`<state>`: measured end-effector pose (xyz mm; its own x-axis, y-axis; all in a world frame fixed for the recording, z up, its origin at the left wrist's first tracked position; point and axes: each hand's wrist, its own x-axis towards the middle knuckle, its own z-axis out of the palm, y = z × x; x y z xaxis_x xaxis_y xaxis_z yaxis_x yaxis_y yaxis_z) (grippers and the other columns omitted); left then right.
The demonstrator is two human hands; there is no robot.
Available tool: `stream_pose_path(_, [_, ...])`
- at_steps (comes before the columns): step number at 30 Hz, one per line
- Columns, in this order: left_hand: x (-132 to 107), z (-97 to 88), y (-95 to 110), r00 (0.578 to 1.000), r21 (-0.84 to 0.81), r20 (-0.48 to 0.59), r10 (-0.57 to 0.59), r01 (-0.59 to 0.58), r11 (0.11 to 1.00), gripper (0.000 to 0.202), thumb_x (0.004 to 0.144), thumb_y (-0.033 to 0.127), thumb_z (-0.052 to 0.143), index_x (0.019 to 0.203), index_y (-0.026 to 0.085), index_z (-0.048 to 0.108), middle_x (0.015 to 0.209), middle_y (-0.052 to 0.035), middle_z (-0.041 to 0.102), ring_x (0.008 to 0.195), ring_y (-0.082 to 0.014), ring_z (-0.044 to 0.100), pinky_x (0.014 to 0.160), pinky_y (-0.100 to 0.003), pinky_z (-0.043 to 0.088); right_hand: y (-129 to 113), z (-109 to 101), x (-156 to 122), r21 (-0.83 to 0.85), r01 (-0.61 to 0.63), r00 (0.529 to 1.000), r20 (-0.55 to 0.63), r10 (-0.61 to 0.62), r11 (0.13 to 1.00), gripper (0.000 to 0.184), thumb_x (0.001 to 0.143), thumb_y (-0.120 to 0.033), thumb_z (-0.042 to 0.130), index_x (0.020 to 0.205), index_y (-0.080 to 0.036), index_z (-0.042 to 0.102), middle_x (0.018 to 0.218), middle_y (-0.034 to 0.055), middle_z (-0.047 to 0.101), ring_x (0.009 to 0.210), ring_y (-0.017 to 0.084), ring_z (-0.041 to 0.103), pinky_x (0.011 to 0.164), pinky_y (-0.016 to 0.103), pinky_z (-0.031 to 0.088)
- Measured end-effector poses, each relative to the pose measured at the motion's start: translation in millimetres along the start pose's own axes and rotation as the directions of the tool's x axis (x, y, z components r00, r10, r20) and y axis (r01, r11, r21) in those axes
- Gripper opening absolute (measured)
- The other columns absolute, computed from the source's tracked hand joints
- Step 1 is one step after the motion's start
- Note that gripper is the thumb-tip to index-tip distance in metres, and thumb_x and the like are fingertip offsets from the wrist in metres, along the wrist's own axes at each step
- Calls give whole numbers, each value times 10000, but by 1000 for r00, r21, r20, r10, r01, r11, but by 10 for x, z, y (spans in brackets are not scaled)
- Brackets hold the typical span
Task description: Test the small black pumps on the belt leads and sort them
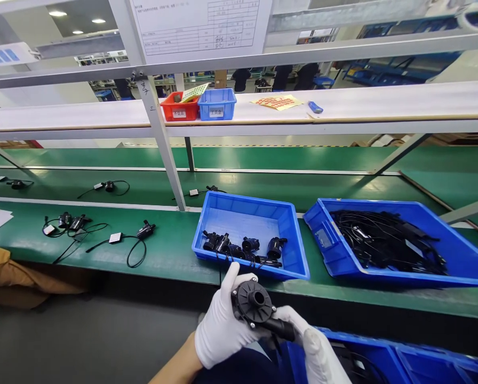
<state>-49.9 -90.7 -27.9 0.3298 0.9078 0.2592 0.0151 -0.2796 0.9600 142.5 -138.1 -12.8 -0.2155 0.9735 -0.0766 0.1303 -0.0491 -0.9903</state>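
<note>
A black water pump (253,301) with a round, screwed cover and a side outlet is held up in front of the bench. My left hand (223,320), in a white glove, is closed around its body, thumb along the upper left. My gloved right hand (313,341) grips the pump near its outlet on the right; some of those fingers are hidden. Just beyond my hands is a blue bin (247,213) with several black pumps (251,245) in its near half.
A second blue bin (327,256) full of black cables (387,240) stands to the right. More blue bins (419,352) sit low at right. Pumps with cables (145,230) lie at left, near a person's sleeve (7,272). A metal post (162,138) supports the shelf (363,109).
</note>
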Motion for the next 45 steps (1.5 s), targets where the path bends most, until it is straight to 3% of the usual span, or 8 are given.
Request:
stream_pose_path(12, [-60, -17, 23, 999, 137, -29, -39, 42, 990, 1170, 765, 304, 881, 1622, 328, 85, 1368, -95, 671, 1023, -248, 744, 952, -425, 587, 143, 29, -24, -57, -179, 982, -70, 175, 982, 740, 883, -888, 395, 962, -230, 723, 792, 64, 736, 711, 235, 669, 684, 303, 544])
stream_pose_path(16, [-42, -206, 139, 984, 19, 53, -171, 170, 985, 1241, 678, 566, 924, 1633, 286, 183, 1395, -117, 663, 1195, -324, 686, 1073, -481, 521, -52, 152, 85, 194, -251, 939, -191, 287, 949, 583, 855, -791, 618, 859, -211, 673, 727, 24, 679, 632, 162, 598, 601, 251, 533])
stream_pose_path(23, [19, -666, 251, 949, -251, -56, -312, 289, 924, 560, 1041, 632, 411, 1285, 186, 645, 1180, -125, 735, 983, -232, 712, 949, -404, 567, -339, 223, 456, 730, -432, 742, -45, 668, 529, 791, 453, -826, 863, 630, -219, 388, 460, -138, 265, 374, -8, 123, 293, 95, 124])
stream_pose_path(30, [-97, -419, 341, 901, -200, -2, -433, 424, 883, 908, 788, 580, 823, 1538, 234, 446, 1464, -136, 602, 1345, -335, 562, 1179, -473, 406, -441, 418, 444, 332, -394, 854, -211, 475, 857, 764, 719, -947, 582, 596, -208, 430, 479, -48, 449, 376, 37, 295, 352, 167, 239])
stream_pose_path(34, [-53, -410, 131, 839, -589, 275, -470, 534, 607, 947, 807, 688, 721, 1562, 209, 408, 1383, -162, 653, 1129, -302, 677, 1013, -448, 502, -548, 439, 285, 59, -202, 976, -73, 206, 978, 779, 824, -957, 381, 639, -219, 548, 556, 20, 572, 416, 99, 394, 395, 236, 319])
stream_pose_path(37, [-20, -435, -86, 799, -744, 446, -403, 582, 329, 980, 782, 879, 553, 1460, 172, 559, 1188, -174, 719, 703, -176, 618, 690, -343, 504, -598, 342, 136, 39, -177, 983, -50, 179, 983, 710, 914, -852, 396, 623, -222, 548, 571, 26, 580, 452, 118, 422, 447, 252, 362])
stream_pose_path(40, [7, -443, -185, 829, -828, 357, -430, 494, 266, 1027, 721, 961, 525, 1444, 236, 592, 1209, -147, 707, 636, -106, 481, 601, -267, 425, -589, 262, 54, 88, -246, 958, -130, 256, 965, 648, 949, -772, 438, 611, -227, 531, 533, 14, 554, 449, 124, 401, 446, 249, 351])
stream_pose_path(45, [119, -460, -81, 889, -843, 277, -366, 407, 350, 993, 718, 900, 635, 1453, 234, 574, 1271, -136, 683, 1084, -268, 654, 1010, -491, 515, -467, 307, 181, 12, -282, 931, -236, 277, 959, 580, 965, -728, 468, 677, -245, 612, 647, 33, 668, 575, 183, 600, 574, 276, 531])
